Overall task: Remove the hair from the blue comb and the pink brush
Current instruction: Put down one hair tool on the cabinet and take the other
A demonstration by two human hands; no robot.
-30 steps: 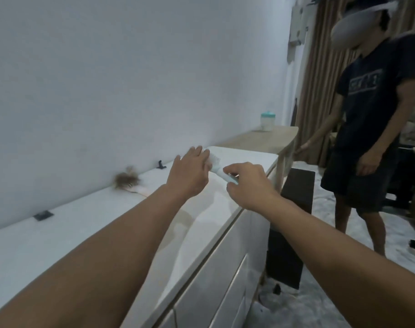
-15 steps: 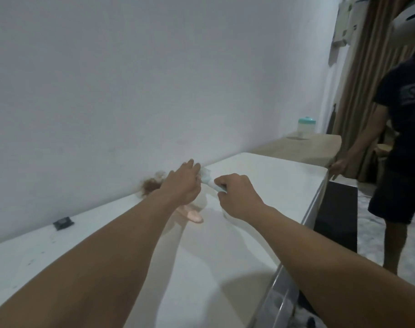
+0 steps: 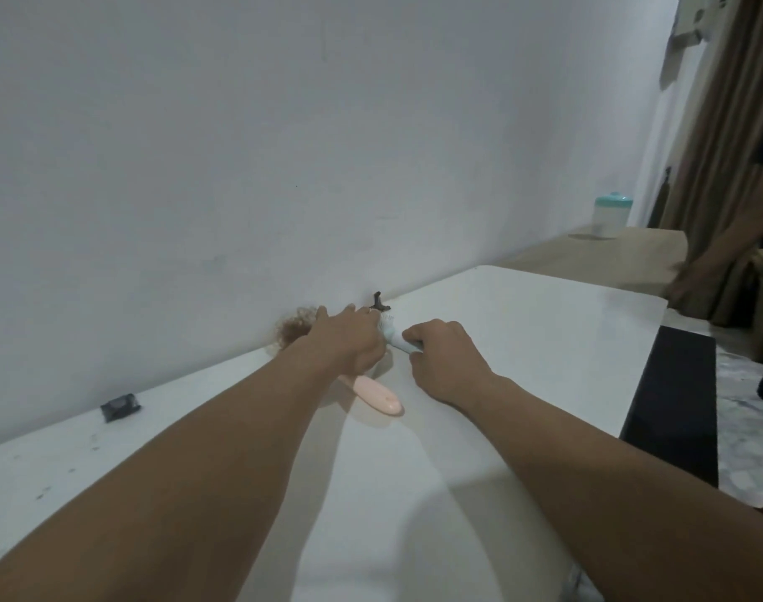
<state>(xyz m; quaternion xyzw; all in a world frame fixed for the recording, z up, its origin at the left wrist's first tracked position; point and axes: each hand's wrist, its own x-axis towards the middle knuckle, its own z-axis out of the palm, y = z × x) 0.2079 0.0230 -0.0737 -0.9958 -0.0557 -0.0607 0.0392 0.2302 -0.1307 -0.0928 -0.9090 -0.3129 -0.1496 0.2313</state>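
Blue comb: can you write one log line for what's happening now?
right hand: grips blue comb handle | left hand: at comb head | pink brush: lying on white top

Blue comb: pale, held above the white top, mostly hidden. Pink brush: lies flat, handle toward camera (brown hair clump at wall).

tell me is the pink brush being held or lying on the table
Lying on the white table. The pink brush shows its handle flat there, free of both hands; its head is hidden under the left forearm.
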